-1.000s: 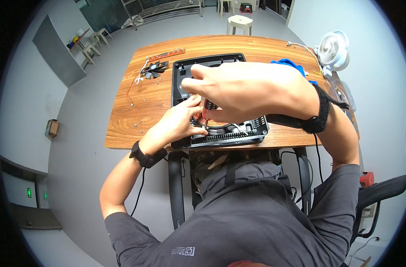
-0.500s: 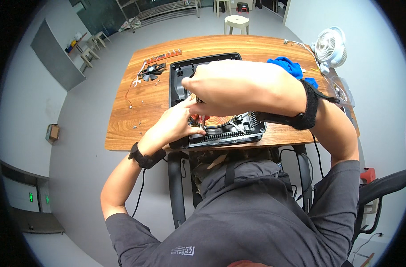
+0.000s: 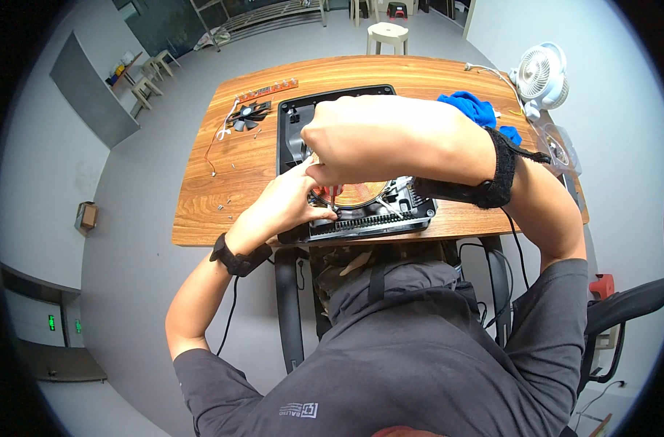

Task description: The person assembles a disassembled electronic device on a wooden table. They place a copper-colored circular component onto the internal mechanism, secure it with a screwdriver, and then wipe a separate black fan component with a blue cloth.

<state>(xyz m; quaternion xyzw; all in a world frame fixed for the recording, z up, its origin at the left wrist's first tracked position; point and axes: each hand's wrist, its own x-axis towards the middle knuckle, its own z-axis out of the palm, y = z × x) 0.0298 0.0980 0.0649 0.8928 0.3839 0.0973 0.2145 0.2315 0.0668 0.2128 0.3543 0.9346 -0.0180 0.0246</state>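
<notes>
An opened black appliance housing [image 3: 292,120], which looks like an induction cooker base, lies at the table's near edge. Inside is a round copper-coloured coil [image 3: 364,193]. My right hand [image 3: 361,138] is closed in a fist over the coil, wrapped around a screwdriver [image 3: 332,192] with a red handle; its shaft points down to the coil's near left edge. My left hand [image 3: 292,198] reaches in from the left, thumb stretched out beside the shaft's lower end and forefinger apart from it. The other left fingers are partly hidden under my right hand.
Left on the wooden table [image 3: 193,189] lie a small black fan [image 3: 249,116], an orange circuit strip [image 3: 266,91], thin wires and several loose screws. A blue cloth [image 3: 469,109], a white desk fan [image 3: 541,76] and a clear plastic box [image 3: 561,149] are at the right.
My right fist has turned slightly over the screwdriver, and its wrist has shifted a little left. My left hand stays in almost the same place.
</notes>
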